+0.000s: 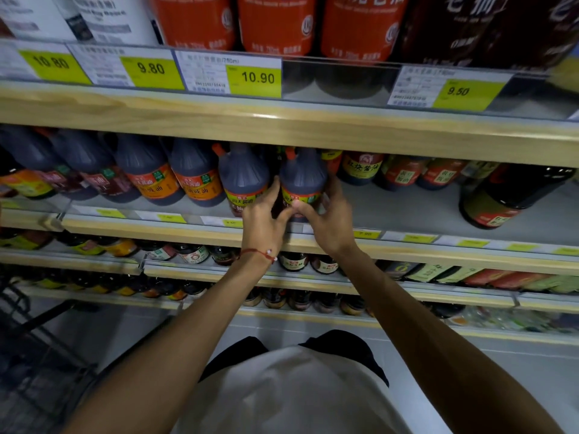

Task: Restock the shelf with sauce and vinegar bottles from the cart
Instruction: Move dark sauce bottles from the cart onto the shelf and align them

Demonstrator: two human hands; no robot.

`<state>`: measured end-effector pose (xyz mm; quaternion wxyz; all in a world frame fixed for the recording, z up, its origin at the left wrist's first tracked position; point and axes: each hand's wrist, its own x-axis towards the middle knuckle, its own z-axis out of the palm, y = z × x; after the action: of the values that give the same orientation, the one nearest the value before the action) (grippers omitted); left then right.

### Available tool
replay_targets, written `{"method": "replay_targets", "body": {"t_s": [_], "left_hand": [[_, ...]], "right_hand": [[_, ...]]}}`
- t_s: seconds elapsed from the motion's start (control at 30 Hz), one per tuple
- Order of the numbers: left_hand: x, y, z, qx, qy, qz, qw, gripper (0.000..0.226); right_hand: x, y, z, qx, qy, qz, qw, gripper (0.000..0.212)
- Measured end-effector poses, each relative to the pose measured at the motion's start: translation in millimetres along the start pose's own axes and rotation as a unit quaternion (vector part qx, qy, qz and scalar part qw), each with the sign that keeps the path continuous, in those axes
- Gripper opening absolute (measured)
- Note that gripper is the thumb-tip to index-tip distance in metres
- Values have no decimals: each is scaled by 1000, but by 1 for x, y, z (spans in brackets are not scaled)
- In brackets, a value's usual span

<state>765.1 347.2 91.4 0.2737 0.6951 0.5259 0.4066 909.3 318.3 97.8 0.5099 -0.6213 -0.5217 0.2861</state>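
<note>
A dark soy sauce jug [302, 178] with an orange cap and a yellow-red label stands on the middle shelf [391, 214]. Both hands hold its lower body. My left hand [263, 217] wraps its left side and my right hand [329, 217] wraps its right side, with the thumbs meeting on the label. A matching jug [242, 177] stands just to its left, touching my left hand. Bare grey shelf lies to the right of the held jug.
Rows of dark jugs [147, 170] fill the shelf to the left. Smaller bottles [404, 173] stand at the back right, and a large dark jug [501, 198] at the far right. The wooden upper shelf edge [282, 123] hangs close above. The black wire cart [37, 355] is at lower left.
</note>
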Motion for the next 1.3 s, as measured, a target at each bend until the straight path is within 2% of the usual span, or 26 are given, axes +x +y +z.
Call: {"method": "replay_targets", "body": {"t_s": [0.07,0.2,0.3,0.4,0.53,0.63,0.83,1.3], "left_hand": [[-7,1,-3,0,-2,0,1000,67],[-25,-2,-22,-30,6,-9,1000,50],[-33,-5,-45,-30,68,-21,997,38],[-30,-12,-66,-38,107,-53,992,44],[-14,-28,-77,-48,57,-66,995,65],[-3,-35,-78,-55,31,-59,996,64],[13,-51,-81,-70,31,-59,995,63],[25,-58,-78,-109,86,-77,987,45]], "right_hand": [[-7,-4,-1,-10,15,8,1000,77],[-35,-13,-1,-88,99,4,991,46],[-49,-22,5,-99,63,-17,993,34],[-49,-33,19,-116,-20,-11,993,39],[-40,-43,46,-123,-75,-15,989,61],[-32,-42,65,-113,-54,-26,992,66],[-25,-34,91,-95,2,-29,995,57],[-6,-28,109,-104,34,-39,993,56]]}}
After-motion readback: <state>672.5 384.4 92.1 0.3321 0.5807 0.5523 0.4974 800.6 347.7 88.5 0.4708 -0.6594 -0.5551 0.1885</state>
